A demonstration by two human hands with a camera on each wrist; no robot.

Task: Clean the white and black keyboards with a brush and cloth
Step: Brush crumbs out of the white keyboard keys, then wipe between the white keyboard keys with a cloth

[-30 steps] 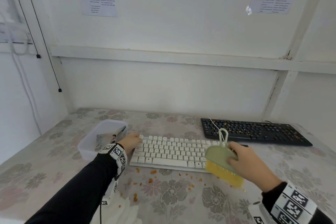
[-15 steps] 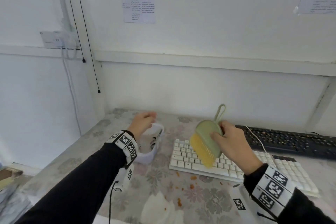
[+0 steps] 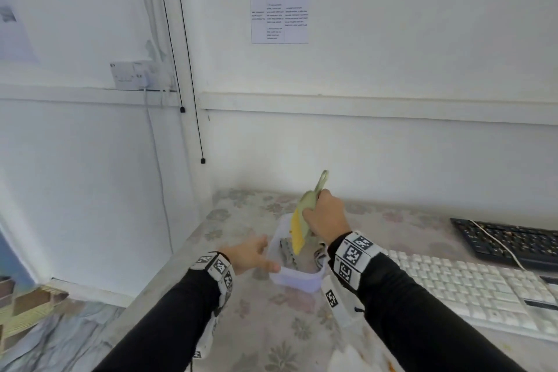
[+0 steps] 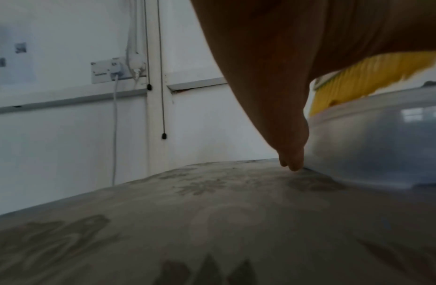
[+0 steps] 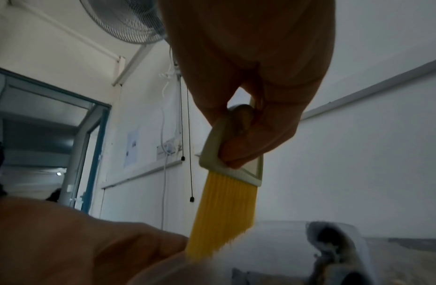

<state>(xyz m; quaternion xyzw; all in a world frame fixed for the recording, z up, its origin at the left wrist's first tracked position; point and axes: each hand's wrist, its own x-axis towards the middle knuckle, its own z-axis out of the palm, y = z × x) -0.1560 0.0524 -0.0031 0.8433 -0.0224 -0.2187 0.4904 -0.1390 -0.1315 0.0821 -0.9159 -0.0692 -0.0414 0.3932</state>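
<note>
**Brush going into the tub, cloth stage not started**

Right hand [image 3: 324,216] grips the brush [image 3: 302,220], bristles down over the plastic tub [image 3: 297,279]. Left hand [image 3: 252,255] lies fingers spread against the tub wall, holding nothing. White keyboard [image 3: 471,290] and black keyboard [image 3: 513,240] sit right. My read: brushing may be finished; wiping remains. Grey cloth-like thing in the tub, unclear.

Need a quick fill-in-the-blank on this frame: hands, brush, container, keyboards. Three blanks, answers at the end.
1. The right hand grips the brush, whose bristles are ____ in colour.
2. The bristles point down into the translucent plastic ____, beside the open left hand.
3. The black keyboard lies ____ from the person than the white keyboard.

Missing words: yellow; container; farther
</note>
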